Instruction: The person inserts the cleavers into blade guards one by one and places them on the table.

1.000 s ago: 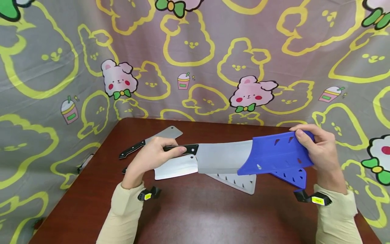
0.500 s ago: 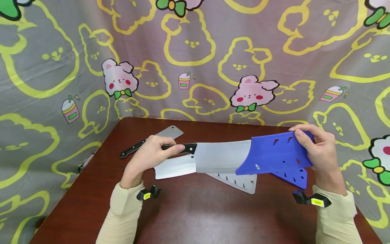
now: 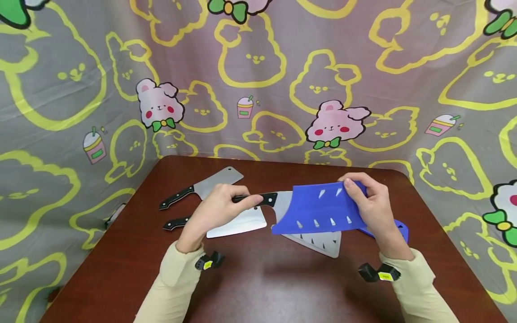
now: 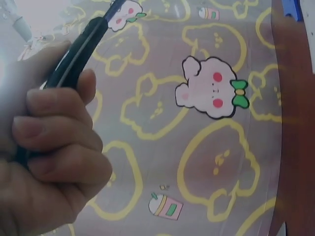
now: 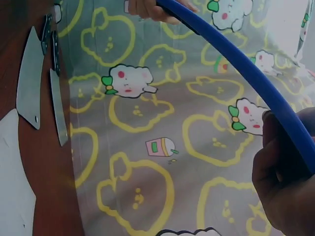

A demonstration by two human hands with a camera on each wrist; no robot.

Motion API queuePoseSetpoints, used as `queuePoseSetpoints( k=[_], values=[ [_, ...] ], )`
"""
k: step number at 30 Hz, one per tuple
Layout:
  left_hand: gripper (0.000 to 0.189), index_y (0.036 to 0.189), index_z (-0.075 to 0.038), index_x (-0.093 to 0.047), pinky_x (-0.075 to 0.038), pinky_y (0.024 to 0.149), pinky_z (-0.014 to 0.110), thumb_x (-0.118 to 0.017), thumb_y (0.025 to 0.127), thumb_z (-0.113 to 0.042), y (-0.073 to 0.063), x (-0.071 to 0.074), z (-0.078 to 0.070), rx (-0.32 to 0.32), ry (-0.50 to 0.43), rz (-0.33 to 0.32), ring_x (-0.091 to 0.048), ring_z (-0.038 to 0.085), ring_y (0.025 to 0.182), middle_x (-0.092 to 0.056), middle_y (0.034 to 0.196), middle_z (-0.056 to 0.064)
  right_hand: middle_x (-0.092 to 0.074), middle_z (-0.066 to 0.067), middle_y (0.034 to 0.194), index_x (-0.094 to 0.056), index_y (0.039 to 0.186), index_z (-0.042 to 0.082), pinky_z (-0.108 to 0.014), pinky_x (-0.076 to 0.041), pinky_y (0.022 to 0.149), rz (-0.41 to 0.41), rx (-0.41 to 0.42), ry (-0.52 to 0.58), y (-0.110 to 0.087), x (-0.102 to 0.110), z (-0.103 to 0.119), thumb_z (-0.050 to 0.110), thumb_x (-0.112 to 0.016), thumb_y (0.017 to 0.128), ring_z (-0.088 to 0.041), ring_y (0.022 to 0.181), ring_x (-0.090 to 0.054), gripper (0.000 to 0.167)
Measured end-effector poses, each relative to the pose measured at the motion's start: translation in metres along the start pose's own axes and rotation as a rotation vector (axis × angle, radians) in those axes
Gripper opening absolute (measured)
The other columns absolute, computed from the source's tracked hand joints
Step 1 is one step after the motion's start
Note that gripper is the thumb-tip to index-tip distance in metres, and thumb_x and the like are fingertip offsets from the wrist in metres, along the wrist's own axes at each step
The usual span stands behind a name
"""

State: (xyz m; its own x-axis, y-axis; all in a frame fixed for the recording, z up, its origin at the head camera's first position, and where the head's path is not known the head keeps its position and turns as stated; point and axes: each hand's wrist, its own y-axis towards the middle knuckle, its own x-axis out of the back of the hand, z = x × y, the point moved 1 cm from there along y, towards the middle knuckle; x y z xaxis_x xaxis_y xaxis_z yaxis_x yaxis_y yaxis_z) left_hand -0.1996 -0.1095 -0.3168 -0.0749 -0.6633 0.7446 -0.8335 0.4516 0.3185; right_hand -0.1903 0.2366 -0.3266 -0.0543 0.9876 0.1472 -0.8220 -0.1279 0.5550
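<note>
In the head view, my left hand (image 3: 220,211) grips the black handle of a cleaver (image 3: 284,202), which is held level above the table. Its blade runs into a blue blade cover (image 3: 311,206), so only a strip near the handle shows; metal shines through the cover's slots. My right hand (image 3: 373,206) pinches the cover's far right end, thumb in front and fingers behind. The left wrist view shows fingers curled round the handle (image 4: 81,51). Seen edge-on in the right wrist view, the blue cover (image 5: 246,64) bows across, with my fingers (image 5: 270,167) at its end.
Two more cleavers lie on the table at the left: one farther back (image 3: 220,179), one nearer (image 3: 238,223) and partly behind my left hand. A white blade cover (image 3: 323,246) lies below the held one. Another blue cover (image 3: 401,229) sticks out behind my right wrist. A patterned curtain (image 3: 274,98) surrounds the brown table (image 3: 278,282).
My right hand has moved left, sliding the blue cover along the blade almost to the handle. My left hand has shifted slightly right with the cleaver, uncovering the nearer cleaver's handle.
</note>
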Motion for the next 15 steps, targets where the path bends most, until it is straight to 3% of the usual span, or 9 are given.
queuePoseSetpoints(
  k=[4, 7, 12, 15],
  values=[
    [0.034, 0.068, -0.023, -0.060, -0.034, 0.052, 0.023, -0.065, 0.092, -0.047, 0.000, -0.001, 0.005, -0.013, -0.034, 0.046, -0.041, 0.008, 0.052, -0.038, 0.054, -0.010, -0.070, 0.005, 0.085, -0.062, 0.113, 0.000, -0.034, -0.054, 0.047, 0.041, -0.058, -0.086, -0.001, 0.002, 0.001, 0.004, -0.051, 0.100, -0.018, 0.062, -0.073, 0.018],
    [0.028, 0.076, -0.025, -0.063, -0.036, 0.053, 0.023, -0.062, 0.093, -0.048, -0.002, -0.004, 0.009, -0.009, -0.050, 0.134, -0.044, 0.006, 0.053, -0.042, 0.055, -0.010, -0.070, 0.005, 0.088, -0.062, 0.115, 0.004, -0.035, -0.056, 0.050, 0.127, -0.113, -0.209, -0.005, 0.008, 0.000, 0.008, -0.053, 0.100, -0.018, 0.063, -0.072, 0.018],
    [0.025, 0.084, -0.027, -0.062, -0.042, 0.052, 0.023, -0.058, 0.095, -0.048, -0.011, -0.008, 0.019, -0.006, -0.036, 0.361, -0.054, 0.006, 0.051, -0.054, 0.057, -0.008, -0.067, -0.005, 0.102, -0.061, 0.119, 0.012, -0.029, -0.058, 0.060, 0.393, -0.164, -0.374, -0.022, 0.017, -0.012, 0.012, -0.056, 0.099, -0.011, 0.075, -0.069, 0.021],
    [0.020, 0.088, -0.027, -0.063, -0.045, 0.054, 0.023, -0.058, 0.097, -0.044, -0.020, -0.012, 0.024, -0.004, -0.026, 0.497, -0.061, 0.009, 0.056, -0.061, 0.061, -0.008, -0.068, -0.003, 0.107, -0.062, 0.120, 0.018, -0.026, -0.056, 0.067, 0.572, -0.179, -0.424, -0.032, 0.019, -0.020, 0.018, -0.057, 0.099, -0.007, 0.083, -0.066, 0.021]
  ],
)
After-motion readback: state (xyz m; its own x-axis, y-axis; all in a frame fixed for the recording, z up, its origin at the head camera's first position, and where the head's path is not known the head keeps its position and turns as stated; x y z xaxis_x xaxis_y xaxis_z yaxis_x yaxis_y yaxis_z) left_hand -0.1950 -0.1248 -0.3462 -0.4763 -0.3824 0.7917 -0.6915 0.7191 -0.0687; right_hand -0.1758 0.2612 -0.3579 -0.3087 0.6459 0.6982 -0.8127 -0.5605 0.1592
